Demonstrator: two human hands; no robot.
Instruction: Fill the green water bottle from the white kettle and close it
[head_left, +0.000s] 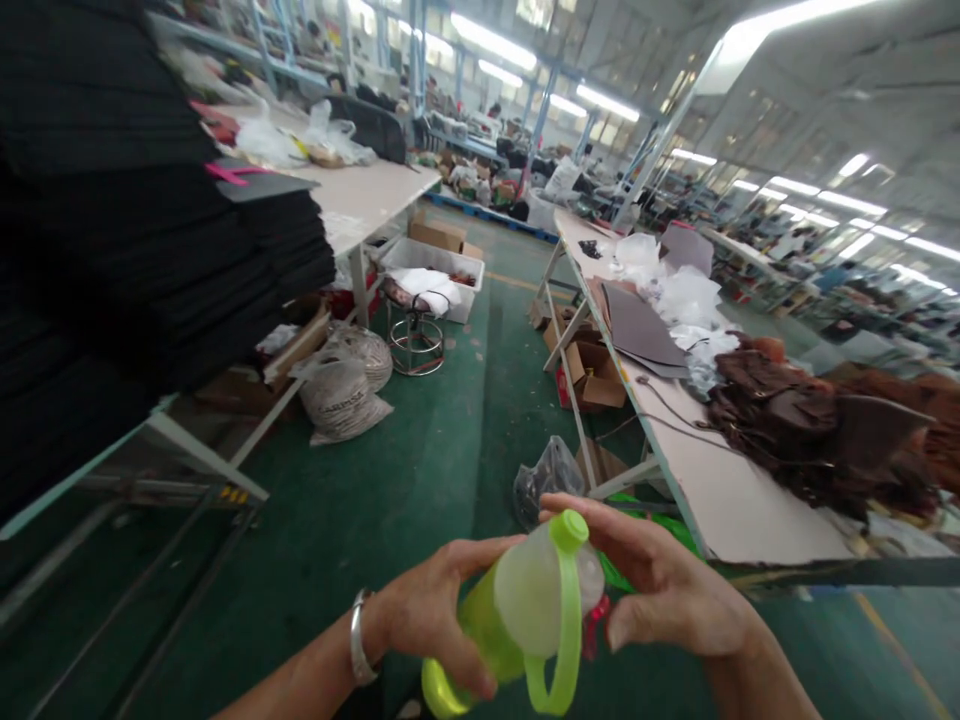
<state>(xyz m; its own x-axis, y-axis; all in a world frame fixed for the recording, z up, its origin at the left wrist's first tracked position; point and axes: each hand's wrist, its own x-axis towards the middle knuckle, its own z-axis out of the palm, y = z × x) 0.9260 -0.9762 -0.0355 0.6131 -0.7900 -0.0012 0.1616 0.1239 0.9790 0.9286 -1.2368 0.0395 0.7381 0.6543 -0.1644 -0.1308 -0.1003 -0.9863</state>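
Note:
A translucent water bottle (pixel 517 610) with a lime-green body, cap and strap lies tilted in front of me at the bottom middle. My left hand (pixel 431 620), with a silver bracelet at the wrist, is wrapped round its body. Near the bottle's top, my right hand (pixel 660 575) is held with thumb and fingers apart. Whether its fingers touch the far side of the bottle I cannot tell. Something small and red (pixel 596 625) shows between the bottle and my right thumb, too blurred to name.
A tall stack of black sheets (pixel 112 220) stands on the left table. The right table (pixel 697 480) bears dark brown material (pixel 795 410) and plastic bags (pixel 682 300). Along the green aisle are a round stool (pixel 416 330), a filled sack (pixel 341 395) and a grey plastic bag (pixel 551 475).

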